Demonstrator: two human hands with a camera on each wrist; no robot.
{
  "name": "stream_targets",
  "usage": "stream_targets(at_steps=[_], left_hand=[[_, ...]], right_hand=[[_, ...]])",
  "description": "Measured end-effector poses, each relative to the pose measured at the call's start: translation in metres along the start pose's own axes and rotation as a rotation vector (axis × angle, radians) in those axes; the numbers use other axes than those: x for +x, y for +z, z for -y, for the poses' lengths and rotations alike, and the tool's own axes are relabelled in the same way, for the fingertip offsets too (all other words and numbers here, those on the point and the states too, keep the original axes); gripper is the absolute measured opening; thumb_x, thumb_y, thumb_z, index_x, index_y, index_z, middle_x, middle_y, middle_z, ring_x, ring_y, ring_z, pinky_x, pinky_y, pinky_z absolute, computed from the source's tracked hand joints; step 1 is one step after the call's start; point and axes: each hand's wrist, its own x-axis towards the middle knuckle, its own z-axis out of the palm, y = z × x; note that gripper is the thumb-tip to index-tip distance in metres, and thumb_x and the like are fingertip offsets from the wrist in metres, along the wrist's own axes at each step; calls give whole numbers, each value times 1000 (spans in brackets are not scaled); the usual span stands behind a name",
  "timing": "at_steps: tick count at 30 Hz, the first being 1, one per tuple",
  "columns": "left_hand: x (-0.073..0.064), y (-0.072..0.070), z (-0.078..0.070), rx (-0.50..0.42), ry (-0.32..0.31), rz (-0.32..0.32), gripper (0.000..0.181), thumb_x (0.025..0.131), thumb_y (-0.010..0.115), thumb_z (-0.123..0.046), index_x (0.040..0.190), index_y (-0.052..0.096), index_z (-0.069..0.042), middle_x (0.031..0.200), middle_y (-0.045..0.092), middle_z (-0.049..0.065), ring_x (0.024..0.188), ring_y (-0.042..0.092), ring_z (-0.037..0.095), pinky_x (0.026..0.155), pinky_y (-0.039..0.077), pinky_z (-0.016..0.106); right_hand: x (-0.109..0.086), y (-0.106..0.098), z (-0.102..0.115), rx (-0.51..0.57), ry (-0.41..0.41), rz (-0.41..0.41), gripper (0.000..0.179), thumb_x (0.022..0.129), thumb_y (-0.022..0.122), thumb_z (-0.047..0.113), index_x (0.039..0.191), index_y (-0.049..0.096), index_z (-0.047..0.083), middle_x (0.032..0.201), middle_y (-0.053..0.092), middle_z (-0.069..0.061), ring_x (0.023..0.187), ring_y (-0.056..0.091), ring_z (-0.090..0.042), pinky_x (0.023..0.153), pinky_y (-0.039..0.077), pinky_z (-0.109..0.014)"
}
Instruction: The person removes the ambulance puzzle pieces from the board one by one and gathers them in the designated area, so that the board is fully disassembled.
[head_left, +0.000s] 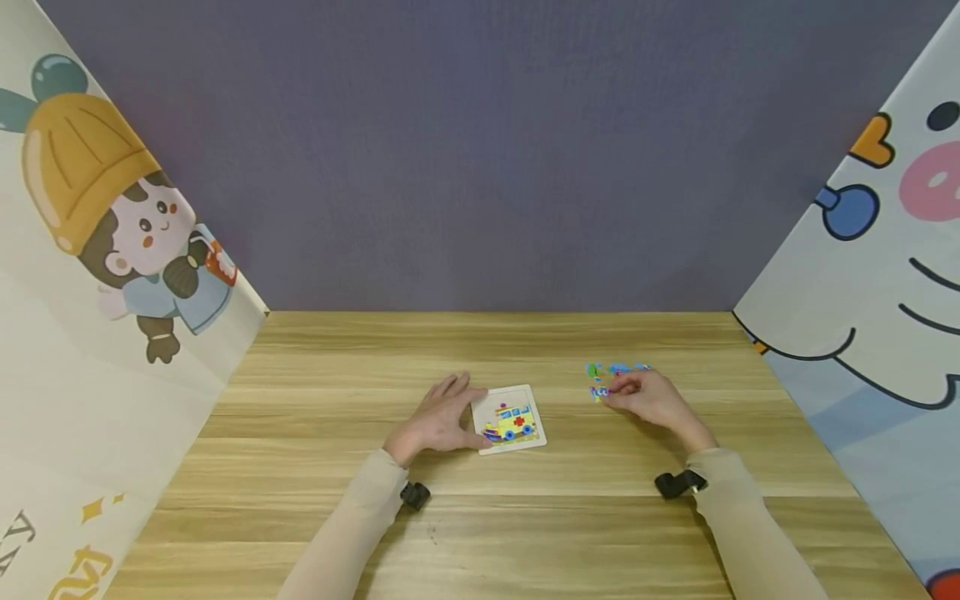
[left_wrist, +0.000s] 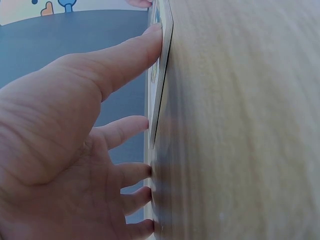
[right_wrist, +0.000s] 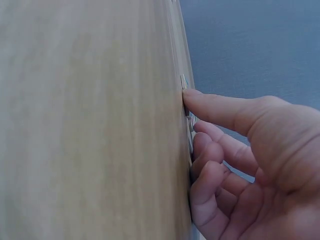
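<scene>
A square puzzle board [head_left: 538,435] with a pale frame lies on the table, picturing a yellow ambulance with a red cross. My left hand [head_left: 438,421] rests at its left side, fingers spread. In the left wrist view, the thumb [left_wrist: 145,47] touches the board's face and the index fingertip is at its edge; the other fingertips meet the tabletop. Farther right, my right hand [head_left: 648,398] pinches a small colourful puzzle piece [head_left: 597,392] at table level between thumb and index finger. The right wrist view shows the piece edge-on, partly hidden, with the other fingers curled.
Just beyond the right hand lie other loose pieces: a green one [head_left: 593,370], a blue one [head_left: 618,368] and another partly behind the hand [head_left: 642,366]. A grey wall [head_left: 495,167] closes off the table's [head_left: 337,500] back, with printed panels on both sides.
</scene>
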Motion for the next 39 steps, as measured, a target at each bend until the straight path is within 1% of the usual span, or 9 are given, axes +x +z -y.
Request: stream_targets(at_steps=[2,9,14,17,22,27,32,36,39], left_hand=[[-1,0,0,1,0,1,89,87,86,-49,161,48,-17,178,16,19,166,11,42,136,7,59],[-1,-2,-2,1,2,7,89,87,86,-48,161,47,-16,178,16,20,166,11,42,136,7,59],[-1,-3,-2,3,4,5,89,87,86,-48,161,47,-16,178,16,20,166,11,43,136,7,59],[-2,-4,-2,2,3,1,89,87,86,-48,161,48,-16,178,16,20,166,11,43,136,7,58],[-1,-2,0,2,3,2,89,87,86,-49,161,47,-17,178,16,19,166,11,43,136,7,58],[-2,-1,-1,0,1,7,90,87,86,-49,161,47,-17,178,16,19,166,10,43,136,7,59],[-2,-2,-1,9,0,7,90,87,86,-49,161,47,-16,178,16,20,166,11,43,136,7,59],[-2,-3,-2,18,2,6,90,87,86,-50,161,47,-16,178,16,20,166,12,44,136,7,59],[-2,-3,-2,24,4,7,90,87,85,-51,161,47,-17,178,17,20,166,12,44,136,7,59]], right_hand=[[-1,0,1,15,15,3,37,91,84,32,114,78,4,104,71,-12,76,60,-19,59,54,-29],[-1,0,4,10,40,-10,37,90,85,31,113,78,3,101,72,-10,74,61,-17,58,54,-29],[-2,1,13,3,10,-12,38,91,85,38,111,78,7,103,74,-8,86,64,-18,72,53,-30],[-1,5,23,37,-32,7,38,92,84,38,113,77,7,103,74,-7,90,63,-19,75,52,-30],[4,20,37,97,-104,48,31,93,84,28,111,77,4,95,72,-6,86,62,-18,73,52,-27],[9,39,51,124,-137,98,27,92,84,24,109,77,4,92,72,-5,82,62,-16,69,50,-25],[14,59,70,148,-157,171,27,92,84,24,110,78,5,92,73,-4,79,62,-15,66,50,-25],[17,71,83,145,-192,204,27,91,85,26,111,79,7,93,75,-2,79,63,-14,66,50,-25],[18,77,90,155,-198,229,28,91,85,25,113,79,8,95,75,-3,76,62,-14,62,49,-25]])
